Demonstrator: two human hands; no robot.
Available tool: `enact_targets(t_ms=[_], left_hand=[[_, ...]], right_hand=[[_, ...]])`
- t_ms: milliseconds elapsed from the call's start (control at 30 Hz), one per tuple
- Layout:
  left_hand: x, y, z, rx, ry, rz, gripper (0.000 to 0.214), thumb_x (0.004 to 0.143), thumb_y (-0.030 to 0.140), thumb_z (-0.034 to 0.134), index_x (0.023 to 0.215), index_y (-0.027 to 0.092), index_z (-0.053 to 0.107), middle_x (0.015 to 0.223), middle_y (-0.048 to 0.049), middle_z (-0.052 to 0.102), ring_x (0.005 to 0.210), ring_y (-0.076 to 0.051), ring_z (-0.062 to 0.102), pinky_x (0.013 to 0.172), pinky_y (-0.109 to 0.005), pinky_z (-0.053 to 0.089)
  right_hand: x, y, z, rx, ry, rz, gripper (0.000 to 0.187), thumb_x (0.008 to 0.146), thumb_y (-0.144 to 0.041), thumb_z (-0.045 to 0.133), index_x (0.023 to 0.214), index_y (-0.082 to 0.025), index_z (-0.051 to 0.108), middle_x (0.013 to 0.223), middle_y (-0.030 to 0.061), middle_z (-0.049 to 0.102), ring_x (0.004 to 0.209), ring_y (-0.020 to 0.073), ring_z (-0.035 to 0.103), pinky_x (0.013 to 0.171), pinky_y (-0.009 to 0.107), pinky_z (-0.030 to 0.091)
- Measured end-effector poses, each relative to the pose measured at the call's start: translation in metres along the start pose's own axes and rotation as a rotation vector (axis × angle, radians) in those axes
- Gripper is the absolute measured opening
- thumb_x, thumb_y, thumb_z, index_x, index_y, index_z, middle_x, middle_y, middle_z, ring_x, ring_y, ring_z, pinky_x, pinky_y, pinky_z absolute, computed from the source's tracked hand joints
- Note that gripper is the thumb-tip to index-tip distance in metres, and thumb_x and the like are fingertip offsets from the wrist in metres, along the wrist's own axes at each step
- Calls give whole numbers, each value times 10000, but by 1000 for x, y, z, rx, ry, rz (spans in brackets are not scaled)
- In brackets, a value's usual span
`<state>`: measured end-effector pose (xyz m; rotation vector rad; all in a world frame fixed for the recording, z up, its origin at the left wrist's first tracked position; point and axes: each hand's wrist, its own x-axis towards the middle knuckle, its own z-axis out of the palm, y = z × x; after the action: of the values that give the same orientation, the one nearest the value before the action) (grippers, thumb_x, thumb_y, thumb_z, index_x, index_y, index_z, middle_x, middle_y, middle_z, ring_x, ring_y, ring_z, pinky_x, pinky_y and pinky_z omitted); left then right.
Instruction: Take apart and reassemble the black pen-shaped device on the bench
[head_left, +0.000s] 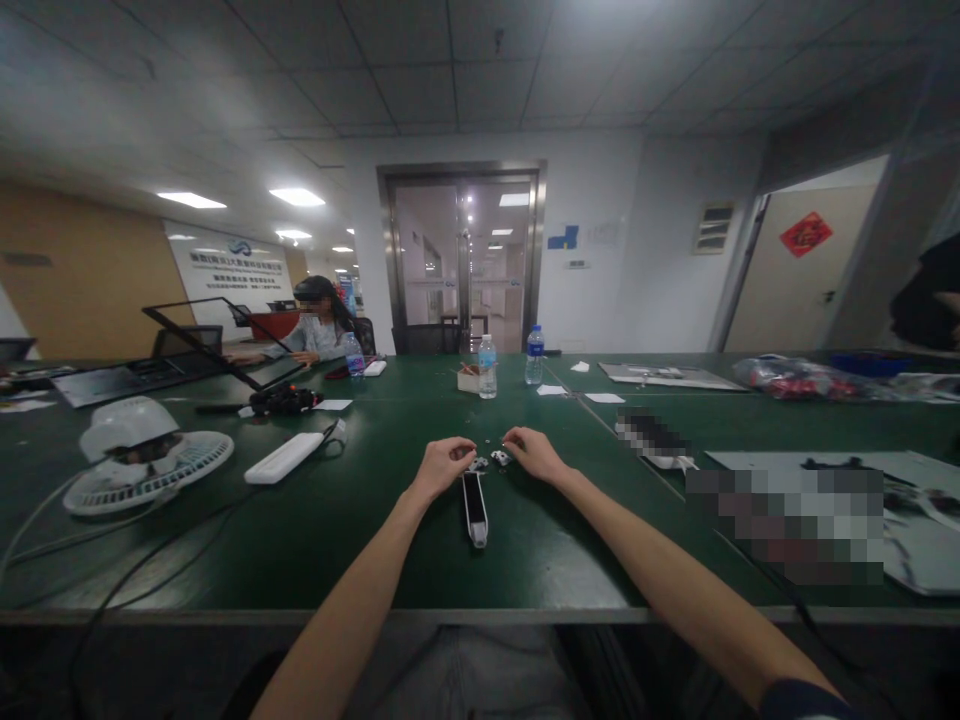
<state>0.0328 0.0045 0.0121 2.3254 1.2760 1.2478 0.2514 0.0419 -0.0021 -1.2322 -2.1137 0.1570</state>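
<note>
Two bare hands rest over the green workbench (315, 540), fingers loosely curled and turned inward, neither spread nor pressed together. The left hand (448, 467) sits just left of a small white-and-black plastic part (477, 464). The right hand (534, 453) sits just right of a second small part (499, 458). Both parts lie at the far end of a long, slim black strip with white casing (475, 510), and they almost touch each other. No firm pinch shows; whether the fingertips touch the parts cannot be told. A few tiny pale specks (487, 440) lie just beyond the parts.

Bench top: smooth, dark green, with a pale straight edge. Left of the strip: a white rectangular bar (283, 458) with a cord, then a white desk fan (148, 470) lying on its ribbed round guard, with thin black cables (150, 545) trailing nearby. Beyond the strip: a clear plastic water bottle (487, 368) beside a small cardboard box (468, 378). Farther left beyond it, a seated co-worker (321, 335) in a pale shirt sits behind a tilted black frame (217, 340). Right of the strip: a pixelated patch (784, 525) hides whatever lies there, and a crumpled plastic bag (795, 378) lies farther off.
</note>
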Motion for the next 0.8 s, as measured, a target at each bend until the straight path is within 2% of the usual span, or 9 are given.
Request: enact_targets(t_ms=[167, 300, 400, 500, 667, 800], left_hand=[[-2, -9, 0, 59, -25, 42, 196, 768, 281, 571, 865, 166, 697, 696, -11, 648, 611, -116, 544, 598, -214, 423], [-2, -10, 1, 78, -38, 49, 194, 772, 265, 564, 881, 168, 692, 745, -20, 664, 642, -124, 562, 619, -221, 434], [-2, -11, 2, 90, -36, 52, 194, 774, 262, 562, 888, 171, 690, 767, -23, 670, 657, -127, 568, 627, -222, 438], [-2, -12, 2, 91, -34, 60, 194, 775, 256, 561, 892, 168, 688, 761, -22, 669, 645, -126, 566, 618, -220, 435], [-2, -13, 3, 102, -27, 68, 187, 776, 244, 562, 893, 166, 685, 751, -18, 665, 632, -121, 559, 611, -218, 430], [-2, -14, 4, 120, -33, 70, 188, 779, 245, 562, 893, 162, 686, 749, -19, 661, 637, -121, 557, 616, -218, 428]], right_hand=[[-2, 6, 3, -152, -134, -16, 241, 868, -254, 462, 962, -170, 669, 928, 64, 648, 860, 158, 561, 803, 259, 389], [2, 4, 8, -131, -214, -84, 275, 847, -166, 436, 956, -188, 687, 956, 40, 664, 903, 163, 560, 849, 256, 378], [5, 7, 8, -90, -181, -88, 355, 821, -104, 413, 1072, -196, 647, 1059, 25, 644, 987, 159, 529, 901, 249, 354], [5, 16, 7, -172, -89, 23, 398, 826, -88, 387, 1142, -186, 608, 1135, 49, 599, 1054, 174, 474, 924, 270, 332], [5, 24, 12, -327, -130, 125, 368, 892, -232, 373, 1191, -293, 578, 1202, 76, 509, 1109, 229, 382, 907, 363, 318], [6, 19, 12, -353, -154, 107, 336, 897, -352, 383, 1142, -316, 610, 1197, 84, 481, 1121, 250, 351, 916, 413, 283]])
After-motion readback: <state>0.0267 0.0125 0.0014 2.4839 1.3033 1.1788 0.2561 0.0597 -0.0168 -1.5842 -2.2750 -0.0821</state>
